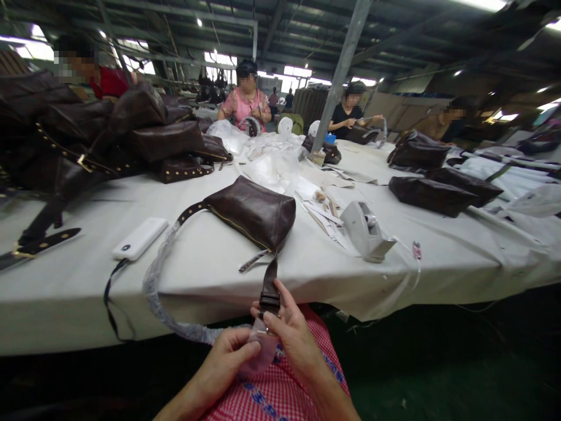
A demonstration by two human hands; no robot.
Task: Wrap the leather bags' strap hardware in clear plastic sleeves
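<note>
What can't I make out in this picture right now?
Dark strap, lower end: head view, partly covered by right hand and clear plastic.
Wrapped strap, far end: head view, hidden behind left hand.
Bag, inside: head view, hidden by its outer walls.
Buckled strap, far left: head view, cut by left edge.

Your right hand covers part of the lower end of the flat dark brown leather strap, so you can't tell how it is fastened there. Your left hand hides where the long strap wrapped in translucent plastic film ends. Both your forearms run off the bottom edge. Beneath your hands, the blue lettering on the red-and-white checked cloth garment is too unclear to read. Left of your hands, the edge crops the heaped dark brown leather bags; far ahead, 2 distant people are too small to make out.
</note>
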